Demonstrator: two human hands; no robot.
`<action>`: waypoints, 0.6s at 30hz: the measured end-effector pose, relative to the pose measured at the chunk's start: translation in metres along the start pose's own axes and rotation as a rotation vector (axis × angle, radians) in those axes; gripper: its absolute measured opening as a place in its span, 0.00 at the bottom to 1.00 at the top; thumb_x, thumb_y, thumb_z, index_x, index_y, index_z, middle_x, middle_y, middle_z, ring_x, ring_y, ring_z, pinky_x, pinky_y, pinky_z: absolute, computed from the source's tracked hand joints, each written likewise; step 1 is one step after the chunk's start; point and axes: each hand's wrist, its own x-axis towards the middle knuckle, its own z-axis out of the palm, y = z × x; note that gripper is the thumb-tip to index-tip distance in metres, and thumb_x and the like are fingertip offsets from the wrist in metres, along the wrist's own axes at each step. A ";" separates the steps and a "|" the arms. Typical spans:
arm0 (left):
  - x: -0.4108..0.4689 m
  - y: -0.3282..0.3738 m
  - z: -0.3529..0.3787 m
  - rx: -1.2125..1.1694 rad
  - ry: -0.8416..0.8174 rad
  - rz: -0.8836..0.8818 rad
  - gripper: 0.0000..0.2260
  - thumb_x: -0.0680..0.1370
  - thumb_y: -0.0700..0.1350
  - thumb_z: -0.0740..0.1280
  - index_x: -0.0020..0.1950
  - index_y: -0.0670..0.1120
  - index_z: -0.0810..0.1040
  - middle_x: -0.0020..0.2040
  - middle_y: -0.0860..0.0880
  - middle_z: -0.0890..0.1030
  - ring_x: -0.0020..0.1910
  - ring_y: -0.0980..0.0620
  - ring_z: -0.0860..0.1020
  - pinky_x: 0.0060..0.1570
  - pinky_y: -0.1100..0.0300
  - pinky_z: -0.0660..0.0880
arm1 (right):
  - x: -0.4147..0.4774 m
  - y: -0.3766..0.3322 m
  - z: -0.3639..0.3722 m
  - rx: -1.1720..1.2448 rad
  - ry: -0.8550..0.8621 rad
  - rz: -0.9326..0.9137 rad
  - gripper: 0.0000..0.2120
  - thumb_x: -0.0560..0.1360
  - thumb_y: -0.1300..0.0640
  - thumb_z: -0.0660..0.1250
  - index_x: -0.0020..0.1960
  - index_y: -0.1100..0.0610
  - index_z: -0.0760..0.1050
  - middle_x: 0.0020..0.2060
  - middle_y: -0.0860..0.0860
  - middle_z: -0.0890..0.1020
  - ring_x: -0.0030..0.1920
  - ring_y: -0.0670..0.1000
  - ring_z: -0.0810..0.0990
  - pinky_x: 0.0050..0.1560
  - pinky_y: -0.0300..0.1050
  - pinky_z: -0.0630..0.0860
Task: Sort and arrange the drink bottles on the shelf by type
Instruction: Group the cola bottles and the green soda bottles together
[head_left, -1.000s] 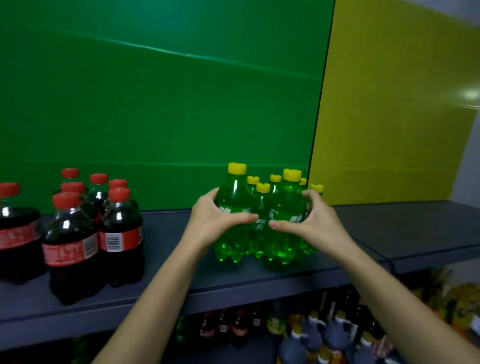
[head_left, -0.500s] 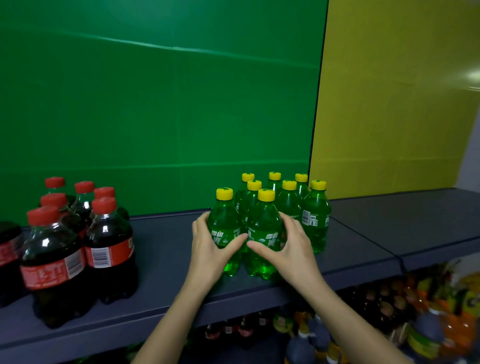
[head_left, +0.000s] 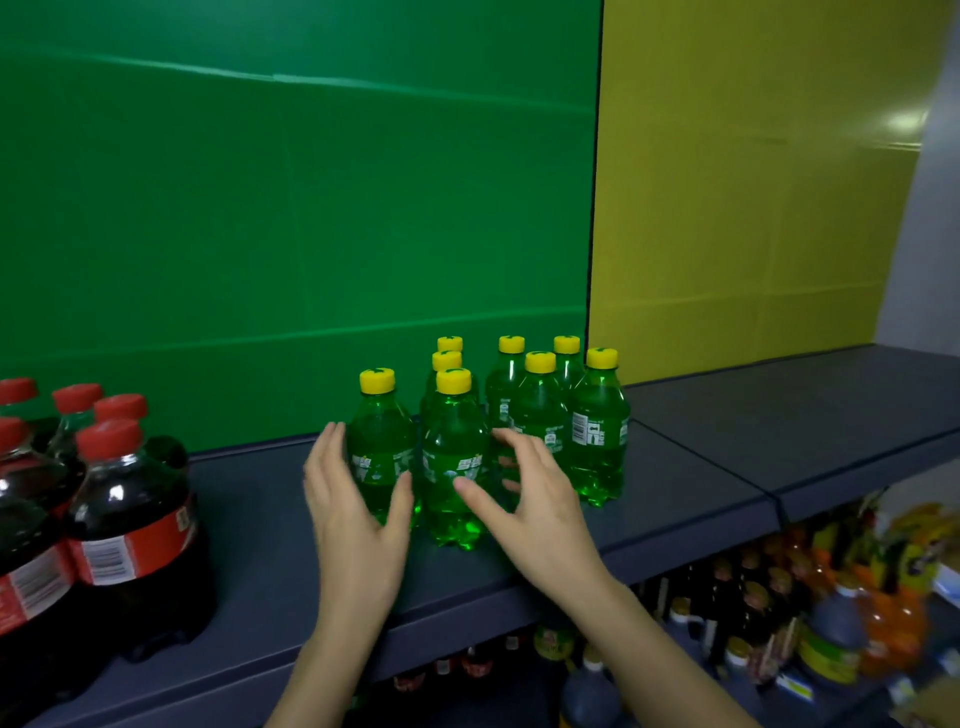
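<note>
Eight small green bottles (head_left: 537, 410) w/ yellow caps stand upright in a tight cluster on the dark blue-grey shelf (head_left: 260, 519), roughly mid-shelf, in front of where the green back panel (head_left: 260, 208) meets the yellow one (head_left: 753, 182). Contents look bright green through the plastic, filled up to about the neck. Two bottles sit nearest the front edge. The left hand (head_left: 358, 519) cups the front-left bottle (head_left: 379, 441): fingers straight & loose along its left side, thumb across its lower front, no real grip. The right hand (head_left: 535, 509) is spread wide just beside the front-middle bottle (head_left: 452, 447), thumb in front of it, fingers reaching between it & the bottles behind; it has hold of nothing. Can't tell if either hand actually touches the plastic. At far left, well apart from the green group, are cola bottles (head_left: 130, 499) w/ red caps & red labels, full of dark liquid, packed close together. Below the shelf is a lower level of mixed bottles (head_left: 831, 639), some orange, some dark, too blurred to name.
</note>
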 end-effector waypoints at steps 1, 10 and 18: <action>-0.005 0.007 -0.005 0.002 0.075 0.083 0.23 0.75 0.43 0.65 0.68 0.38 0.65 0.67 0.40 0.67 0.67 0.49 0.64 0.65 0.74 0.53 | -0.004 0.001 -0.007 0.016 0.020 -0.046 0.24 0.73 0.44 0.66 0.66 0.51 0.66 0.58 0.43 0.71 0.57 0.44 0.73 0.56 0.43 0.75; -0.045 0.065 0.081 -0.211 -0.221 0.123 0.07 0.74 0.50 0.61 0.50 0.53 0.74 0.47 0.55 0.77 0.47 0.61 0.76 0.47 0.74 0.70 | 0.019 0.096 -0.086 0.059 0.245 -0.063 0.27 0.66 0.53 0.76 0.55 0.49 0.62 0.49 0.42 0.68 0.50 0.45 0.71 0.51 0.40 0.70; -0.051 0.066 0.146 -0.004 -0.218 -0.099 0.16 0.77 0.37 0.64 0.64 0.48 0.72 0.55 0.57 0.77 0.54 0.68 0.74 0.51 0.76 0.69 | 0.052 0.151 -0.071 0.219 -0.244 0.024 0.34 0.57 0.34 0.71 0.57 0.45 0.65 0.54 0.44 0.80 0.55 0.46 0.79 0.56 0.51 0.76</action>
